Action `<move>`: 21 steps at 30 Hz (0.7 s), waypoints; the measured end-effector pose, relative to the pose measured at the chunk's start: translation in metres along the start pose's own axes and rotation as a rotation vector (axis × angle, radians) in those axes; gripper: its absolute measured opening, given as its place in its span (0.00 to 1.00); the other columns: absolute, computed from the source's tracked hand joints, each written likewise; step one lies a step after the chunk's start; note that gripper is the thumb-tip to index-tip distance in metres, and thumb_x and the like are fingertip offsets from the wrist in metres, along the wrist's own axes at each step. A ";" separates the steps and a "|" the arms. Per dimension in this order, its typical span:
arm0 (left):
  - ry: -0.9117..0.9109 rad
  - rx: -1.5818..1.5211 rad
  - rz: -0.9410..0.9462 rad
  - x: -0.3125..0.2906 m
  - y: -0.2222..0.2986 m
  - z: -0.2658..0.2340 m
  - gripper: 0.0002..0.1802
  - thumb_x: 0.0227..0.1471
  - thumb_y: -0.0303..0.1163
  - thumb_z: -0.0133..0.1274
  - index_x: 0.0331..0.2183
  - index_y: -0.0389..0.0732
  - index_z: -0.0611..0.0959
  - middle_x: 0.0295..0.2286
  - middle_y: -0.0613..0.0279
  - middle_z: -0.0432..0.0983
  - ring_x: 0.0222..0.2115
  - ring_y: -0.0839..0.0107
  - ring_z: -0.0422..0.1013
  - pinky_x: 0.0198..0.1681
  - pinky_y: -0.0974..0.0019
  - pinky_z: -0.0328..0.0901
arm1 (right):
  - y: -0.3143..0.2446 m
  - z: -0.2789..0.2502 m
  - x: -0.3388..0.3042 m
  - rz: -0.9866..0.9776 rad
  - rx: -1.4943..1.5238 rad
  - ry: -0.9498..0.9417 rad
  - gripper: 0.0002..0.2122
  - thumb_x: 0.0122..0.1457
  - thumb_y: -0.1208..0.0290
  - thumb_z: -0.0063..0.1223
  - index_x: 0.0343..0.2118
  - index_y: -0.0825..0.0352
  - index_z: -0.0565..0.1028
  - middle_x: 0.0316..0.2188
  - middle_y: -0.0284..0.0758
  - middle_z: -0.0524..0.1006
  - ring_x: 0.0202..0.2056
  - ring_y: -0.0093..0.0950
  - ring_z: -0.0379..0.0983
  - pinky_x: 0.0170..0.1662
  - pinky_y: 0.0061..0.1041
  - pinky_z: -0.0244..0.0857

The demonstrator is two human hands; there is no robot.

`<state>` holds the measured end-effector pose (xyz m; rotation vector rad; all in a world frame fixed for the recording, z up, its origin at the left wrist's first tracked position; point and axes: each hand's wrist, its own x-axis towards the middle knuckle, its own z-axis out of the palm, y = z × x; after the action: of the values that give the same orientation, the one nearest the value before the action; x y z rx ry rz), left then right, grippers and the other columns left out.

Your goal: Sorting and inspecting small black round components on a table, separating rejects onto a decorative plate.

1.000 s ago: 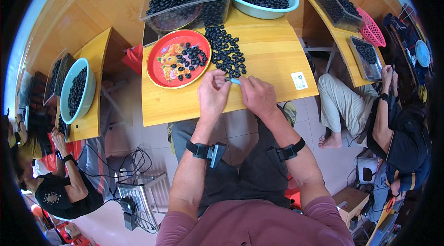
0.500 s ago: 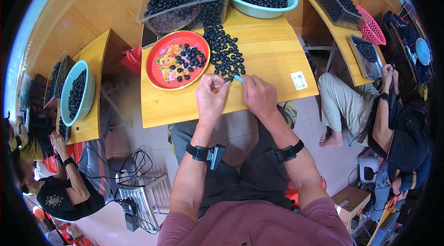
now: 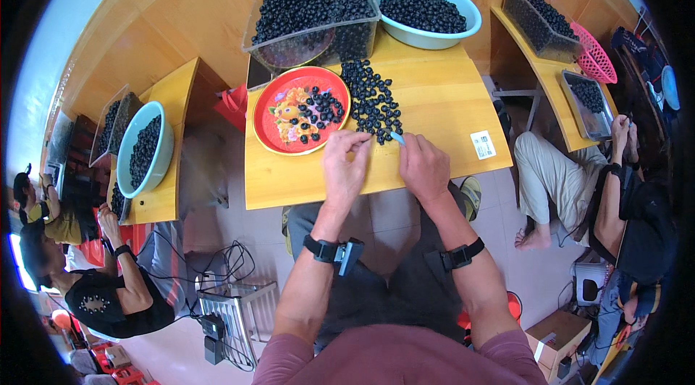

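Observation:
Over the front of the wooden table (image 3: 434, 95), my left hand (image 3: 346, 168) is closed in a pinch beside the loose black beads (image 3: 373, 102); what its fingertips hold, if anything, is too small to make out. My right hand (image 3: 425, 168) grips a slim light-blue tool (image 3: 397, 138), whose tip points toward the beads and the left fingertips. Most of that tool is hidden in the fist. Left of the bead pile lies a round red tray (image 3: 271, 137) with a floral picture, some black beads scattered on it.
A clear plastic bin (image 3: 289, 52) and a light-blue basin (image 3: 427, 39), both full of black beads, stand at the table's back. A white label (image 3: 483, 144) sticks to the right side. People work at side tables left and right. Cables and a metal stool (image 3: 239, 305) are at lower left.
The whole scene has shifted right and slightly down as my head moved. My left fingers have changed their pinch a little; the right hand keeps its grip on the blue tool.

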<state>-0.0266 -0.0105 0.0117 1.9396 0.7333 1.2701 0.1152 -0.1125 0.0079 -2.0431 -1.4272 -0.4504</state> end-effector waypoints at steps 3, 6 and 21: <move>0.035 0.195 0.090 0.027 -0.007 -0.027 0.08 0.49 0.19 0.64 0.34 0.37 0.86 0.35 0.56 0.79 0.34 0.66 0.76 0.38 0.65 0.72 | 0.002 0.002 -0.001 -0.020 0.020 0.052 0.03 0.60 0.72 0.54 0.33 0.63 0.76 0.23 0.35 0.74 0.25 0.36 0.77 0.27 0.37 0.71; 0.074 0.446 0.147 0.059 -0.023 -0.056 0.10 0.49 0.20 0.64 0.37 0.38 0.85 0.33 0.54 0.79 0.33 0.59 0.77 0.38 0.60 0.72 | 0.000 0.005 0.000 -0.022 0.031 0.046 0.02 0.60 0.72 0.54 0.33 0.63 0.75 0.23 0.35 0.74 0.25 0.36 0.77 0.27 0.37 0.71; -0.307 0.328 -0.067 0.020 -0.002 0.017 0.14 0.48 0.26 0.68 0.39 0.36 0.85 0.32 0.52 0.78 0.31 0.58 0.77 0.38 0.57 0.72 | 0.001 0.005 0.000 0.012 0.070 0.067 0.03 0.58 0.73 0.56 0.33 0.64 0.75 0.24 0.36 0.74 0.28 0.36 0.77 0.29 0.36 0.72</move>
<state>-0.0040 0.0013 0.0162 2.2845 0.8785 0.8214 0.1158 -0.1094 0.0045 -1.9621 -1.3714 -0.4529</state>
